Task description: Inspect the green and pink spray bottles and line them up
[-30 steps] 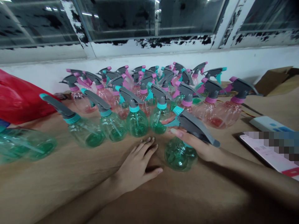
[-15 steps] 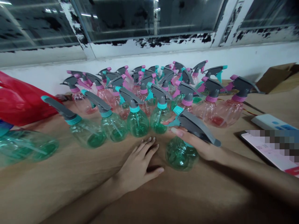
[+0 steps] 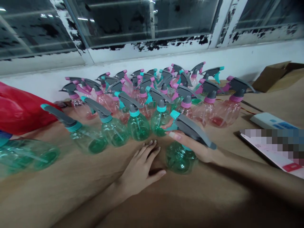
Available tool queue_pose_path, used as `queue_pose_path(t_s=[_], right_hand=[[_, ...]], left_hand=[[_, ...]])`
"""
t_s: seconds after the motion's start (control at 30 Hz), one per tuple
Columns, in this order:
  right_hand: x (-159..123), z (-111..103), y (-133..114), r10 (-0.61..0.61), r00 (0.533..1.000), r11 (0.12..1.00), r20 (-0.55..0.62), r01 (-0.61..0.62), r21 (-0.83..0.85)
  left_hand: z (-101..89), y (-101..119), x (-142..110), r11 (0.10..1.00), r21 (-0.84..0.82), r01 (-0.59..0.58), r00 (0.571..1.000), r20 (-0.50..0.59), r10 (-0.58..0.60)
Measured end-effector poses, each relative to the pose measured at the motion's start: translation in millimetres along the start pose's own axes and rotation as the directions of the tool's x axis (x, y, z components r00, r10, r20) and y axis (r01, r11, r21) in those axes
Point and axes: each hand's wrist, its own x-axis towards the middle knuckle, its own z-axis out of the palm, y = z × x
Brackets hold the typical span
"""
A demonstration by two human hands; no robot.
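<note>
My right hand (image 3: 197,147) is closed around the neck of a green spray bottle (image 3: 180,160), just below its grey trigger head with a turquoise nozzle. The bottle stands close to upright at the front of the group. To its left, my left hand (image 3: 142,169) lies flat on the wooden table (image 3: 95,190), fingers stretched out and holding nothing. Beyond my fingertips stand green spray bottles with turquoise collars, among them one bottle (image 3: 139,128) straight ahead and another bottle (image 3: 160,122) just right of it.
Several pink spray bottles (image 3: 226,110) crowd the back by the wall. More green bottles (image 3: 45,155) are at far left, near a red plastic bag (image 3: 21,110). On the right are a phone (image 3: 268,150), a white device (image 3: 273,122) and an open cardboard box (image 3: 275,77).
The view has shifted slightly, so things on the right appear a little further left. My right hand still grips the same bottle, and my left hand stays flat on the table.
</note>
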Motion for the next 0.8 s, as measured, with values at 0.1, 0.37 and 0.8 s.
queue_pose_path(t_s=[0.1, 0.37, 0.8], right_hand=[[-1, 2, 2, 0.024, 0.999, 0.999, -0.047, -0.022, 0.040], [0, 11, 1, 0.007, 0.998, 0.994, -0.068, 0.001, 0.110], [19, 115, -41, -0.139, 0.989, 0.989, 0.057, 0.135, 0.056]], left_hand=[[-0.2, -1, 1, 1.000, -0.025, 0.012, 1.000, 0.003, -0.012], [-8.1, 13, -2, 0.976, -0.212, 0.040, 0.995, -0.086, -0.060], [-25.6, 17, -80, 0.943, -0.277, 0.182, 0.884, -0.373, -0.281]])
